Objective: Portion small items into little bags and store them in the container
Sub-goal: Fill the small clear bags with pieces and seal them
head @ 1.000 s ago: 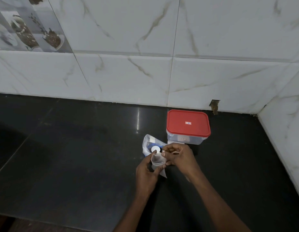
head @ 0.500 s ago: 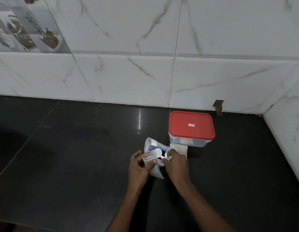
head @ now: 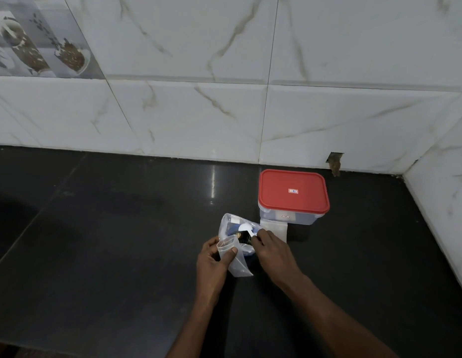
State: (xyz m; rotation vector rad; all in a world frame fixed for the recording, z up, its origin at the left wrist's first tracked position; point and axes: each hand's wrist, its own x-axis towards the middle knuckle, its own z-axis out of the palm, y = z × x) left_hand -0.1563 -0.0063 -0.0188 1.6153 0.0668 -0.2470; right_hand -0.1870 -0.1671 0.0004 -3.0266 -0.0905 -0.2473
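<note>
Left hand (head: 212, 262) pinching small clear bag (head: 233, 257) open, right hand (head: 272, 250) gripping white scoop (head: 246, 229) over larger bag (head: 228, 224)

The little bag (head: 236, 259) pinched in my left hand (head: 212, 264) is thin, clear, slightly cloudy plastic film, and the bigger bag (head: 228, 224) behind it is the same crinkly see-through plastic. The spoon (head: 245, 228) in my right hand (head: 272, 250) is smooth white plastic; the container (head: 293, 218) has translucent plastic walls and a smooth, faintly shiny red plastic lid (head: 293, 191). The counter (head: 121, 228) is polished black stone, glossy with reflections, and the wall tiles (head: 199, 112) are smooth marble-look ceramic.
</note>
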